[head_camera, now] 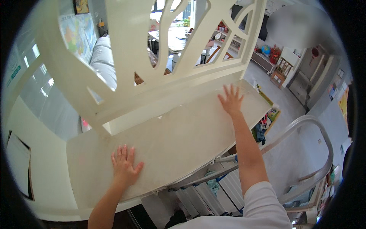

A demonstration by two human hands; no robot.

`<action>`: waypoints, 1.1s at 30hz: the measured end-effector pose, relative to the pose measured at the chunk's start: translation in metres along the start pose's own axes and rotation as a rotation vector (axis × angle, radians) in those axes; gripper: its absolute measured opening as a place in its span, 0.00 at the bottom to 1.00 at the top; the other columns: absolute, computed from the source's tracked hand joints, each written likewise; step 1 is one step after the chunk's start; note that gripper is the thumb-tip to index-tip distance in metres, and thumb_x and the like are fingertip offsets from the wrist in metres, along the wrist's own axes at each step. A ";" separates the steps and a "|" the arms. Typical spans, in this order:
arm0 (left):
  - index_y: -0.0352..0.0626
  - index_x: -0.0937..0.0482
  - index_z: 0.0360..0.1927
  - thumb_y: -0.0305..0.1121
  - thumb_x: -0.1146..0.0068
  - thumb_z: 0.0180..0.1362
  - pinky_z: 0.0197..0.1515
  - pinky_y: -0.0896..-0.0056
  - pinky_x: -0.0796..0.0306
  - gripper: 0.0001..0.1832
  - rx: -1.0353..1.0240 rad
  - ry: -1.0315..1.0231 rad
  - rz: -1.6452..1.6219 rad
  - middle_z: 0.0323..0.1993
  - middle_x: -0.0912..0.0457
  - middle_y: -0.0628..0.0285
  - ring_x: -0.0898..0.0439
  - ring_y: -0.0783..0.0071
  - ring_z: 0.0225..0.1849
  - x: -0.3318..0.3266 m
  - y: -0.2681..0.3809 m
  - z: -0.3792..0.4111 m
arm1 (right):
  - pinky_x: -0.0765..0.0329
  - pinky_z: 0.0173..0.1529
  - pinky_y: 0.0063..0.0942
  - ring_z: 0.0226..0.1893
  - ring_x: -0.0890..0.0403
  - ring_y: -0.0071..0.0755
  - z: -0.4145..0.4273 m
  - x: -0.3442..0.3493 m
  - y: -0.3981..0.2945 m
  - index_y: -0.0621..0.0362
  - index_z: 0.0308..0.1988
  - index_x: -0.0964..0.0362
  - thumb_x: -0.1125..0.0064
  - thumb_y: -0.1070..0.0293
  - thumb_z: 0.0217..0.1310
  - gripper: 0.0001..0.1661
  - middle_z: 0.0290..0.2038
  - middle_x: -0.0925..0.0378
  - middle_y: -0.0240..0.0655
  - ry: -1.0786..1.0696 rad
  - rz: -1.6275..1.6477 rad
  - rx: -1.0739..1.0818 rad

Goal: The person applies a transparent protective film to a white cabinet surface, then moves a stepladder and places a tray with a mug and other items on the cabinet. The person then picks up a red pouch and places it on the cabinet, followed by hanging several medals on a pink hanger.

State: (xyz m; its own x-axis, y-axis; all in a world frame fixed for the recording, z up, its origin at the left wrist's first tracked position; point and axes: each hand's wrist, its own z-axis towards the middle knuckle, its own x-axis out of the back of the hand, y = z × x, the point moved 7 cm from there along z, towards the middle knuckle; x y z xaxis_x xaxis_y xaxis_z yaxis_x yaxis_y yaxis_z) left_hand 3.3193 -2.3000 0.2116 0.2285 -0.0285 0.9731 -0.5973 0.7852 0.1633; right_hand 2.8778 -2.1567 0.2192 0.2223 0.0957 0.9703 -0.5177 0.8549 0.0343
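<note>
Both palms rest on a cream-coloured flat top of a cabinet or shelf. My left hand lies on its near left part with the fingers spread. Farther off, near the right end, my right hand is also pressed down, fingers fanned apart. Neither hand holds anything. Along the back of the surface rises a cream openwork partition with curved cut-outs. Small pale specks show on the surface near the partition's base.
Below the near edge stands a metal stepladder, its curved grey rail rising at the right. A box of mixed items sits beneath the right end. A white sofa and a table show through the partition. A wooden chair stands far right.
</note>
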 end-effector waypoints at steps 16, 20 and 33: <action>0.38 0.40 0.53 0.47 0.51 0.46 0.59 0.44 0.65 0.33 -0.004 -0.072 0.012 0.58 0.47 0.45 0.52 0.48 0.61 0.000 0.003 0.010 | 0.57 0.59 0.54 0.62 0.57 0.37 0.073 -0.043 0.089 0.41 0.60 0.56 0.69 0.39 0.53 0.37 0.62 0.59 0.29 -0.221 0.094 -0.355; 0.37 0.40 0.53 0.50 0.53 0.46 0.58 0.43 0.64 0.34 0.003 -0.114 0.033 0.58 0.48 0.45 0.52 0.47 0.60 -0.004 0.001 0.010 | 0.59 0.58 0.56 0.62 0.58 0.39 0.092 -0.043 0.100 0.42 0.60 0.58 0.68 0.38 0.52 0.39 0.63 0.61 0.29 -0.213 0.108 -0.398; 0.38 0.41 0.53 0.54 0.58 0.49 0.57 0.42 0.61 0.35 -0.037 -0.128 0.076 0.58 0.48 0.44 0.51 0.46 0.60 -0.001 0.004 0.019 | 0.59 0.59 0.55 0.62 0.54 0.40 0.163 -0.060 0.138 0.47 0.60 0.58 0.60 0.41 0.46 0.44 0.62 0.56 0.32 -0.061 0.165 -0.544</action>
State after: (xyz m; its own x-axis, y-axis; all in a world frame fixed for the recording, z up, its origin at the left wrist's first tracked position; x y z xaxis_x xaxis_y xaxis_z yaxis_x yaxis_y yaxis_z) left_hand 3.3023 -2.3081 0.2147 0.0826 -0.0445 0.9956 -0.5799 0.8103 0.0843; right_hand 2.6585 -2.1276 0.2052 0.1180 0.2345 0.9649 -0.0380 0.9721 -0.2316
